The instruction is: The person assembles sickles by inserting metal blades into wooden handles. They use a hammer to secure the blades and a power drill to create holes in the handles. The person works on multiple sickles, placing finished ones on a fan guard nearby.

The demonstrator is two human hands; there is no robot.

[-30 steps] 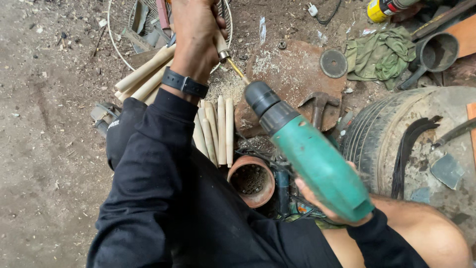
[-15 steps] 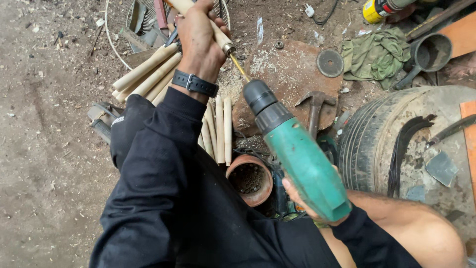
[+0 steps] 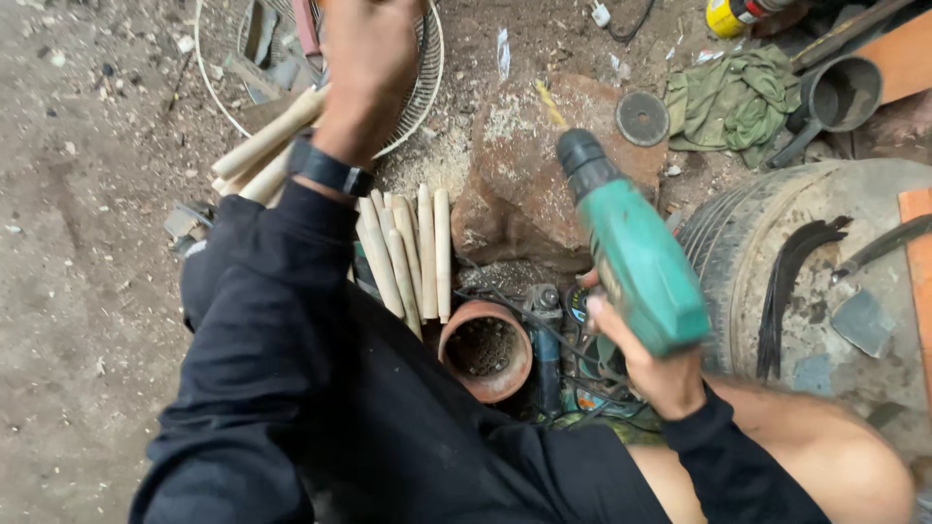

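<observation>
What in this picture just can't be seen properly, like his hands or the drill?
Head view:
- Left hand: fingers cut off by the top edge; what they hold is hidden.
- Right hand: its grip on the green drill is mostly behind the drill body.
- Drill tip: too small and dark to show a bit.
- Clay pot: inside is shadowed.

Bare dirt floor [image 3: 87, 320] strewn with sawdust, reddish stone block [image 3: 524, 184], worn tyre [image 3: 777, 262], daylight overall.
</observation>
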